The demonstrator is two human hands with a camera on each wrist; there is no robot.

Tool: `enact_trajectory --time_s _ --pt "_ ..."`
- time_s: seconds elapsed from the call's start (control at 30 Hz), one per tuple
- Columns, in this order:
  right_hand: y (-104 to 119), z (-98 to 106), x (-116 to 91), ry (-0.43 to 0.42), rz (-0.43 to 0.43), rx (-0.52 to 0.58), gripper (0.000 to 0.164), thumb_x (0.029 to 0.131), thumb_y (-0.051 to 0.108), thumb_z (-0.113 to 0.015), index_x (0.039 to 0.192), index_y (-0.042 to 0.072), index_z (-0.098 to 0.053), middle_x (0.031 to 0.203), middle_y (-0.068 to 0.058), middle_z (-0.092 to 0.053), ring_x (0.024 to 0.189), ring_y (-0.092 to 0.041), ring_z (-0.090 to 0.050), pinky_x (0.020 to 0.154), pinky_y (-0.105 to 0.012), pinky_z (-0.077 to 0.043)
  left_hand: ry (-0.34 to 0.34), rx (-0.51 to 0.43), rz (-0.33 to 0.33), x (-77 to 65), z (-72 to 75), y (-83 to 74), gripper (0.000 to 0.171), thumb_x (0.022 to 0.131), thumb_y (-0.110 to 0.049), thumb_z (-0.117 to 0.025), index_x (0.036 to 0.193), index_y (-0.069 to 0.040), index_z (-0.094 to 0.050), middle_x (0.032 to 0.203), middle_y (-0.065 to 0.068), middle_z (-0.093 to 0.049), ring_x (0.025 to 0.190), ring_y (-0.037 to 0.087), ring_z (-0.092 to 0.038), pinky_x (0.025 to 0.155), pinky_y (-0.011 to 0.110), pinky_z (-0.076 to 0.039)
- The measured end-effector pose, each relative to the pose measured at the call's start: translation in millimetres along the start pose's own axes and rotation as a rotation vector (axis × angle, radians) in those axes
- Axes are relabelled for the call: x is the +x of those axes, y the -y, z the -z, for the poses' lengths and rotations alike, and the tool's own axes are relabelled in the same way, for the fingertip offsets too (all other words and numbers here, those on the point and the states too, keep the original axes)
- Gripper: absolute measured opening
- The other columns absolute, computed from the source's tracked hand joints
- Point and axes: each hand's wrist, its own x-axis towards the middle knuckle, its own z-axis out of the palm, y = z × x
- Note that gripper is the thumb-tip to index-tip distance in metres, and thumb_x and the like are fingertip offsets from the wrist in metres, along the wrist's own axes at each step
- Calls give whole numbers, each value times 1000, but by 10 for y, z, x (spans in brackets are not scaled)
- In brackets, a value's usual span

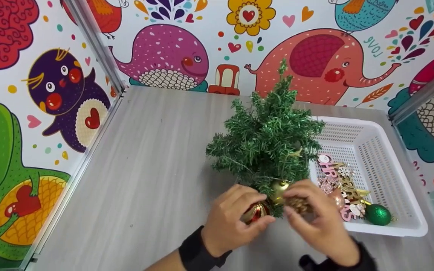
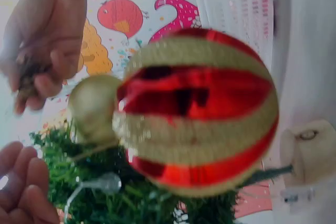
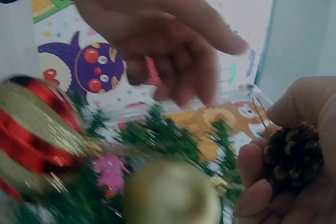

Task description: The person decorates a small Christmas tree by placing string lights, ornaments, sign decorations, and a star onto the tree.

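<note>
We see the right grip point(image 1: 320, 224) pinching a pine cone point(image 1: 298, 205) in front of the green tree point(image 1: 269, 139), near the gold ball point(image 1: 277, 191). The left grip point(image 1: 230, 222) (we find it relaxed and spread) is beside the striped ball point(image 1: 255, 213).

Here's the striped ball point(image 2: 199, 114), glossy red bands trading off with glittery gold ones! Beside it, a plain gold ball point(image 2: 93, 106), and the pine cone point(image 3: 294, 156) comes in dark brown. Deep green for the tree point(image 1: 266, 139), black for the wristband point(image 1: 198, 248). Over to the white basket point(image 1: 413, 203): a shiny emerald ball point(image 1: 377, 214), pink letters point(image 1: 328, 167). Grey, streaky grain on the tabletop point(image 1: 156, 150), and look behind: a white-speckled purple whale point(image 1: 168, 49), a coral elephant point(image 1: 277, 75), a yellow flower point(image 1: 236, 15) with a red heart!
</note>
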Motion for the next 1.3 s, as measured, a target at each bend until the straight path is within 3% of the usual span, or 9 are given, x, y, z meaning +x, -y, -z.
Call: enact_trajectory --time_s 0.2,0.33,0.5,0.67,0.83,0.97,1.1,1.2,1.3 --pt "59 -253 -98 58 -56 -140 32 91 -5 -74 122 -2 -68 115 -13 -66 106 -17 -64 94 -20 -51 14 -131 69 -58 -16 -54 7 108 -14 -64 113 -11 -69 106 3 -69 94 14 -65 90 20 -51" --pt "109 -365 -118 32 -52 -233 27 108 23 -65 124 1 -67 118 -13 -67 108 -19 -64 96 -19 -49 -6 -290 121 -36 32 -68 6 108 -10 -63 111 -8 -68 104 7 -70 85 15 -65 75 24 -55" --pt "184 -508 -24 -33 43 -392 38 111 31 -56 120 -5 -67 113 -17 -69 103 -26 -67 101 -18 -49 -15 -504 209 78 141 -104 10 100 4 -67 107 -3 -68 100 13 -70 73 16 -63 61 25 -56" --pt "240 -541 106 -70 38 -303 34 110 28 -61 119 -4 -70 114 -19 -70 110 -25 -66 106 -22 -47 -16 -471 162 180 249 -75 20 92 13 -70 108 -1 -70 99 14 -71 77 18 -66 67 22 -58" --pt "230 -545 177 -82 9 -123 19 104 12 -69 115 -4 -72 114 -19 -70 115 -22 -66 104 -30 -51 -2 -329 44 223 339 -32 17 101 3 -68 117 1 -75 104 12 -71 88 20 -68 77 23 -57" --pt "200 -561 196 -95 -32 -53 12 97 -4 -72 109 -2 -72 110 -16 -70 109 -18 -66 93 -26 -53 -8 -197 14 226 380 -21 19 107 -4 -63 120 -1 -75 104 8 -71 89 18 -66 79 23 -54" --pt "184 -581 284 -104 -6 -118 10 98 -5 -70 108 -2 -71 106 -15 -70 101 -18 -67 84 -20 -53 -39 -94 40 267 378 23 15 106 -4 -63 115 -4 -75 103 7 -72 90 18 -67 82 24 -55" --pt "164 -593 431 -145 64 -263 9 94 -5 -70 103 -4 -72 98 -14 -72 90 -22 -69 84 -18 -55 -74 -60 68 350 357 73 13 98 2 -69 109 -3 -73 100 9 -72 90 20 -69 83 24 -57" --pt "151 -611 597 -180 80 -446 12 87 -4 -73 99 -2 -74 93 -13 -75 83 -26 -71 85 -24 -58 -125 -33 89 453 330 131 17 89 8 -74 104 -1 -73 98 11 -73 89 22 -71 82 25 -59"
